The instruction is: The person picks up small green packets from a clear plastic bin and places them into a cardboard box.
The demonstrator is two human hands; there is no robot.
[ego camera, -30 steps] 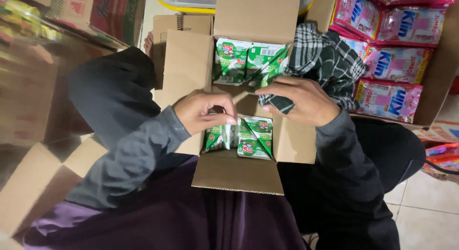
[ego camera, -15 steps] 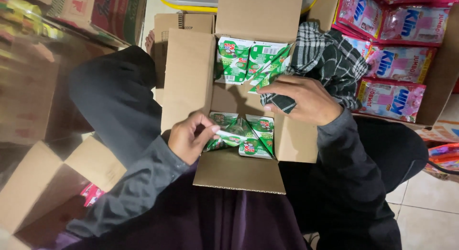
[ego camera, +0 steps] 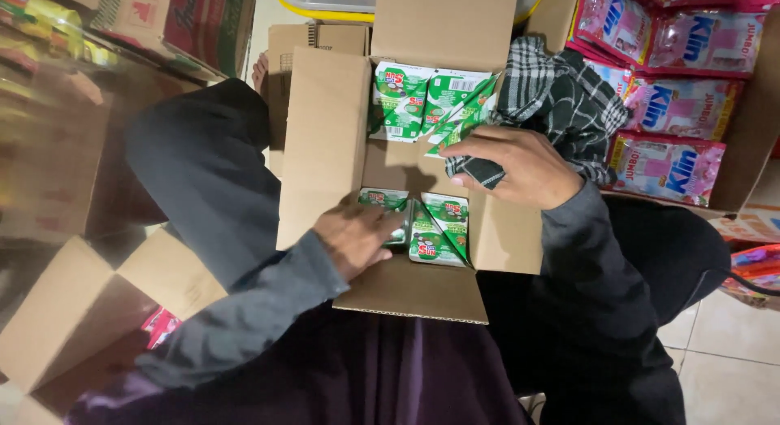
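Head view: left hand [ego camera: 353, 238] fingers pinch a green pack [ego camera: 388, 205] at 6 o'clock in the carton [ego camera: 325, 140], right hand [ego camera: 520, 166] grips checked cloth [ego camera: 561, 100] at 3 o'clock; packs could likely tip, loosely stacked.

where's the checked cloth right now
In the head view, the checked cloth lies over the open cardboard box's right edge, under the right hand, beside pink packets.

Cartons [ego camera: 439, 234] were green and white; the box [ego camera: 325, 140] plain brown; the cloth [ego camera: 561, 100] checked black-white — sachets [ego camera: 666, 165] pink.
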